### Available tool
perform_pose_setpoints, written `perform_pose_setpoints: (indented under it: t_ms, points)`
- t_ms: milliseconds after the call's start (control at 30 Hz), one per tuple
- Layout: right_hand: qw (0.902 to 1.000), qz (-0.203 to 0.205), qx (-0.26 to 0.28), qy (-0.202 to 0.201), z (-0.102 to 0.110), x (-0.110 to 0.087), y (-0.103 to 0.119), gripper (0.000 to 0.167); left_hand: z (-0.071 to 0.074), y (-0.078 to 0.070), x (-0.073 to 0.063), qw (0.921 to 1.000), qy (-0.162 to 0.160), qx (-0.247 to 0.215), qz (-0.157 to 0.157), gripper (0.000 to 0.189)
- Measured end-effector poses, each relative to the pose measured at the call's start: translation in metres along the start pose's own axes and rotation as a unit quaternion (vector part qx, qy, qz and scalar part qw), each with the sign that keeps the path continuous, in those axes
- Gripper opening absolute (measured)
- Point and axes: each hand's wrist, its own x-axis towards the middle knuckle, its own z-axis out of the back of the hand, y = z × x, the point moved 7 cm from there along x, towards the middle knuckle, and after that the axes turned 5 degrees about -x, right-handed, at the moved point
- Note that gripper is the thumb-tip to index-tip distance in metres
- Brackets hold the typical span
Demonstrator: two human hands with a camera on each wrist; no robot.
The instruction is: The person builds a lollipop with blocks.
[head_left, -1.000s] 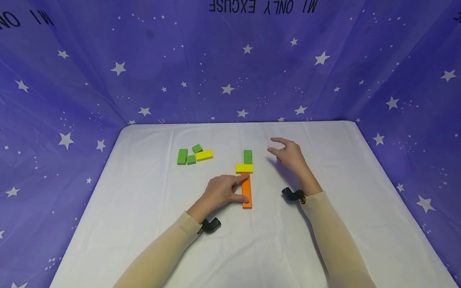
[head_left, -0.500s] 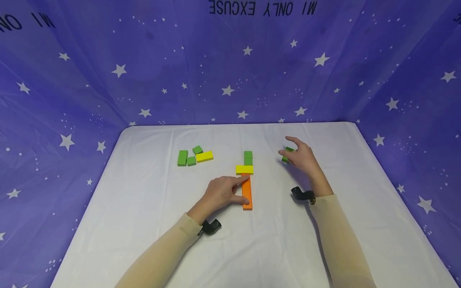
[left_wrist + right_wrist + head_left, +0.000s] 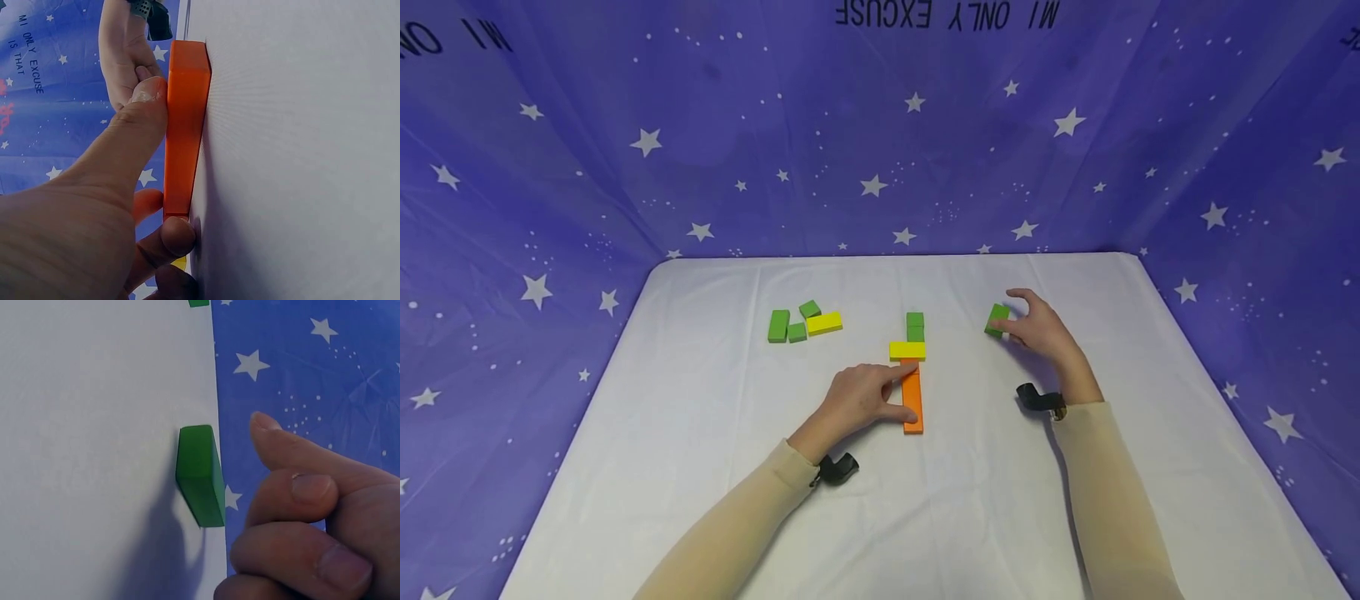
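Observation:
In the head view, my left hand (image 3: 863, 395) rests on a row of orange blocks, thumb on the long orange block (image 3: 912, 400) near its closer end, index finger across its far end. The left wrist view shows the thumb against the orange block (image 3: 186, 119) and fingertips by its other end. My right hand (image 3: 1037, 327) is over at the right, thumb overlapping a green block (image 3: 998, 312) in the head view. From the right wrist, that green block (image 3: 199, 462) stands on the cloth, apart from the loosely bent fingers (image 3: 294, 494).
A yellow block (image 3: 907, 351) lies across the orange row's far end, with small green blocks (image 3: 915, 320) beyond it. To the left are another yellow block (image 3: 825, 323), a green block (image 3: 778, 326) and small green cubes (image 3: 809, 309). A starry blue curtain (image 3: 872, 150) surrounds the white-covered table (image 3: 700, 400).
My right hand has moved right from beside the central row to the green block, which has come into view past the fingers. My left hand and the other blocks have stayed put.

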Motion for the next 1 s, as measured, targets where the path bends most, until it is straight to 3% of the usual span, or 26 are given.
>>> perform_pose_setpoints:
  t_ms: [267,1000]
  points:
    - [0.9990,-0.023,0.021,0.030,-0.002,0.001,-0.008,0.089,0.003,-0.001,0.000,1.0000,-0.001,0.003,0.002,0.085]
    - [0.9987,-0.038,-0.020,0.028,-0.014,0.000,-0.015,0.087,-0.001,0.001,0.000,1.0000,-0.002,0.002,-0.004,0.086]
